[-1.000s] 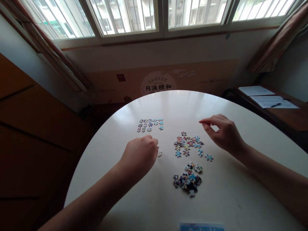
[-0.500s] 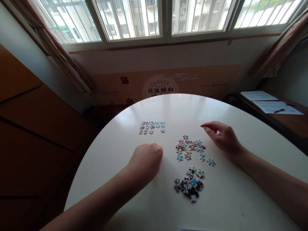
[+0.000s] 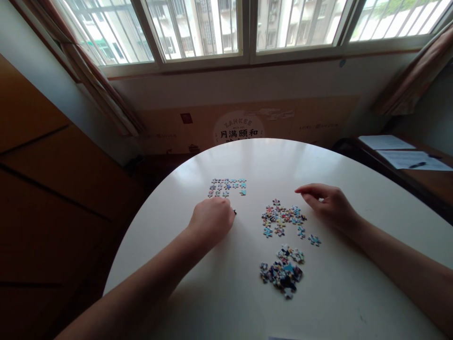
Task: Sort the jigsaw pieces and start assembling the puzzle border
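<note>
My left hand (image 3: 211, 217) is closed with its back to me, just below the laid-out rows of jigsaw pieces (image 3: 228, 187). A small dark jigsaw piece (image 3: 234, 212) peeks out at its right side by the fingertips. The lower edge of the rows lies close to its knuckles. My right hand (image 3: 329, 202) rests on the table at the right, index finger stretched out and thumb beneath, with nothing visible in it. Beside it spreads a loose group of colourful pieces (image 3: 282, 215). Nearer to me lies a heaped pile of darker pieces (image 3: 283, 275).
Everything lies on a round white table (image 3: 148, 255). One blue piece (image 3: 314, 240) sits apart near my right forearm. At the right, papers (image 3: 414, 159) and a pen (image 3: 418, 165) rest on a brown surface. Barred windows (image 3: 201, 28) are beyond the table.
My left hand has moved up toward the rows of pieces, and a dark piece now shows at its fingertips. My right hand has shifted only slightly. The whole view has moved a little.
</note>
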Motion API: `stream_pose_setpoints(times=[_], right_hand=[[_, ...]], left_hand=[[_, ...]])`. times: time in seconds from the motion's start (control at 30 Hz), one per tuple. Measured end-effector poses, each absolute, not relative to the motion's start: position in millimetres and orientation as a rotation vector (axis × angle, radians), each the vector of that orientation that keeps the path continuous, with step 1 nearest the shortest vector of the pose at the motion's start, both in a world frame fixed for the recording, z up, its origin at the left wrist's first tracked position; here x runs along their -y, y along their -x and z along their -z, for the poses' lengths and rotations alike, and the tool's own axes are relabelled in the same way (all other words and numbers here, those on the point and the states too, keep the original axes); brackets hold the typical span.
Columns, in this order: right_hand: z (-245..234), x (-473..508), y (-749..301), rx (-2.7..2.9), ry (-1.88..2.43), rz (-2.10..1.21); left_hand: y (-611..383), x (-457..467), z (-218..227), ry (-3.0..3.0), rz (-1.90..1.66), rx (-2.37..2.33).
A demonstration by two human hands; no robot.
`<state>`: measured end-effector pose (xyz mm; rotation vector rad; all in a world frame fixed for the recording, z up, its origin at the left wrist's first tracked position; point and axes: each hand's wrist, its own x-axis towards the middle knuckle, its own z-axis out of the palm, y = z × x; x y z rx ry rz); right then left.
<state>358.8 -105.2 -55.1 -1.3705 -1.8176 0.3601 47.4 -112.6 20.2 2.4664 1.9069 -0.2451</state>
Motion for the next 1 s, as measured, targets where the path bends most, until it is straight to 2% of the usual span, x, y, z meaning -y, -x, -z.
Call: stream_pose_setpoints(times=[0.17,0.27,0.37,0.57,1.0], right_hand=[[55.1,105.6,-358.7,1.835,1.366,-0.363],[54.1,106.2,-358.0,1.850,1.367,-0.371],[53.3,106.5,-357.7,1.864,1.362,-0.390],[54.4,105.4,-358.7,1.864,1.367,-0.400],[55.5,104.6,-357.8,1.901,1.314,-0.369]], left_hand=[[-41.0,118.4,-39.6,-2.370,0.476,-1.973],[-36.8,129.0,-46.9,-2.410,0.558,-1.811],[-32.5,137.3,-46.4,-2.448,0.605,-1.633],[-35.3,137.5,-38.8,-2.454,0.716,-1.591],[-48.4,116.2,-7.3,-2.438,0.365,-1.758]])
